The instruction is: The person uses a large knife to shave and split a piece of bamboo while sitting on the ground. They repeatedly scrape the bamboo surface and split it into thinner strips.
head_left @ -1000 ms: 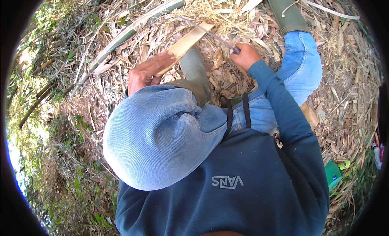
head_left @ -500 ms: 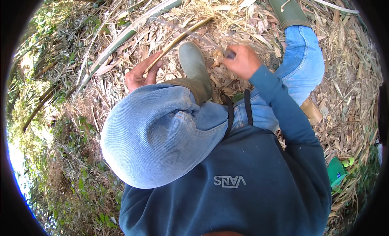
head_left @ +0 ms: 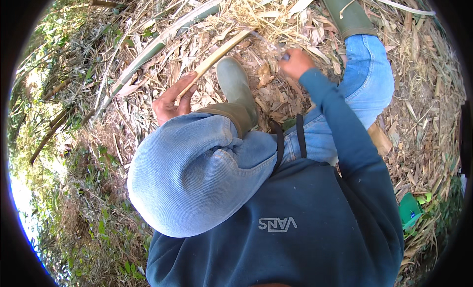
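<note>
Head view: the left hand (head_left: 172,100) grips the near end of a long pale split bamboo strip (head_left: 217,55), fingers curled around it; the strip slants away over dry leaf litter (head_left: 148,89); the right hand (head_left: 294,62) is clenched on something small I cannot tell, beside a green rubber boot (head_left: 236,87).

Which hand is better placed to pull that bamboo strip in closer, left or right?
Left, probably. The left hand already grips the near end of the bamboo strip. The right hand is closed over the leaf litter, apart from it.
</note>
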{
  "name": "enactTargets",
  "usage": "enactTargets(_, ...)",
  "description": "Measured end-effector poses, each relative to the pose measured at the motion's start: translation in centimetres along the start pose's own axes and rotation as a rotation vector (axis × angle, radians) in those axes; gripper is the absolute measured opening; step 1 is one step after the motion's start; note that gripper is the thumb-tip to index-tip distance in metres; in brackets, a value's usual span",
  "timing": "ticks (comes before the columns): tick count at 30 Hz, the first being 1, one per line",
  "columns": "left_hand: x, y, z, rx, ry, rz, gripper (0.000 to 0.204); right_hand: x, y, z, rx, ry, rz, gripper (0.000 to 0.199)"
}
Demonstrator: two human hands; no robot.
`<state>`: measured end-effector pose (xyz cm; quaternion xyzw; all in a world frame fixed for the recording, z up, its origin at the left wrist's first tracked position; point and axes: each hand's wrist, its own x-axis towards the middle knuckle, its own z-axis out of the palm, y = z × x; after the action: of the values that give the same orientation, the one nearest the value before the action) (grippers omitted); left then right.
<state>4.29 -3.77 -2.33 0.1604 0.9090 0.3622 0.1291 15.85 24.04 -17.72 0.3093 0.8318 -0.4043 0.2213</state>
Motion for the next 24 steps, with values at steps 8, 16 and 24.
enactTargets(8, 1.4, -1.1, -1.1, -0.287, 0.240, -0.022, 0.020, 4.7, 2.4, -0.7, -0.199, -0.118, 0.072, 0.039)
enactTargets(16, 5.1, 1.3, -13.3, -0.760, 0.455, 0.129, 0.021, -2.6, 2.9, 3.0, -0.195, 0.390, -0.102, 0.048)
enactTargets(24, 7.6, 5.7, -14.0, -0.820, 0.268, 0.197, 0.030, -10.8, -4.0, -6.9, 0.210, 0.612, -0.591, 0.072)
